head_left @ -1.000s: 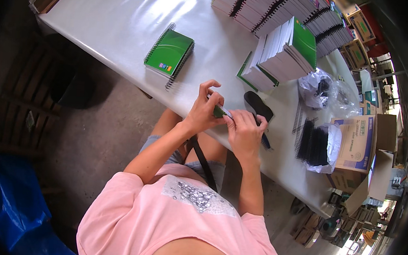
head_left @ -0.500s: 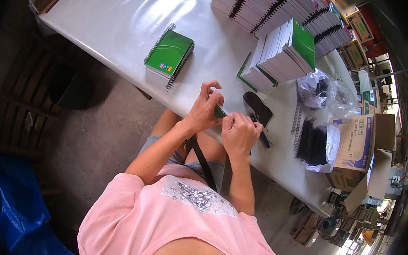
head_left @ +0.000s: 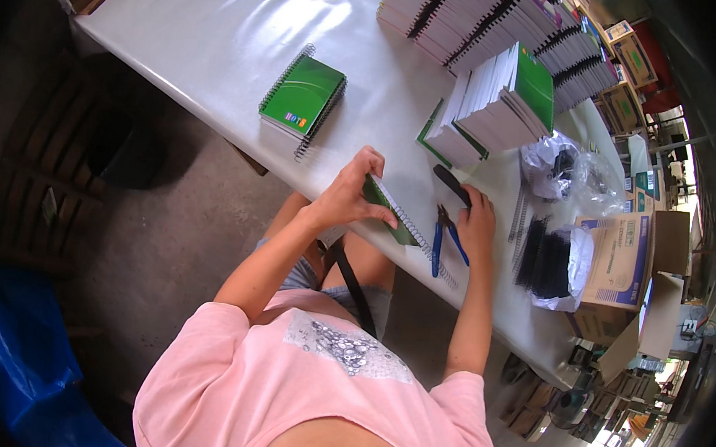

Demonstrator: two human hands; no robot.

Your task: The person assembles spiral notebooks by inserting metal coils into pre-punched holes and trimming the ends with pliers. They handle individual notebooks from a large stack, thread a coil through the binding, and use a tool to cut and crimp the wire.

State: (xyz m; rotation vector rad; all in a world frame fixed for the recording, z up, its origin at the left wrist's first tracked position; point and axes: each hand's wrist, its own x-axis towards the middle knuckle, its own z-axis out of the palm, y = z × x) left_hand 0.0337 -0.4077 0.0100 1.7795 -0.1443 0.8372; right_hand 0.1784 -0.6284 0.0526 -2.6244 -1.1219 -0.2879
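Note:
My left hand (head_left: 354, 191) holds a small green notebook (head_left: 379, 195) tilted at the table's near edge, thumb on one side and fingers on the other. A spiral wire (head_left: 413, 231) runs along the notebook's edge, and its loose end sticks out past the corner. My right hand (head_left: 477, 223) is closed over the lower end of a black elongated object (head_left: 450, 183), whose kind I cannot make out. Pliers with blue handles (head_left: 438, 245) lie between the two hands, jaws pointing away from me. Another green spiral notebook (head_left: 304, 93) lies farther left with black coil along one side.
Stacks of spiral-bound books (head_left: 450, 16) stand at the back. In front of them is a pile of green-covered page blocks (head_left: 502, 100). To the right are black coils (head_left: 544, 257), clear plastic bags (head_left: 585, 174) and an open cardboard box (head_left: 614, 256).
My right hand has left the notebook's wire and moved right to the black object. The notebook in my left hand now shows more of its edge, and the pliers are uncovered.

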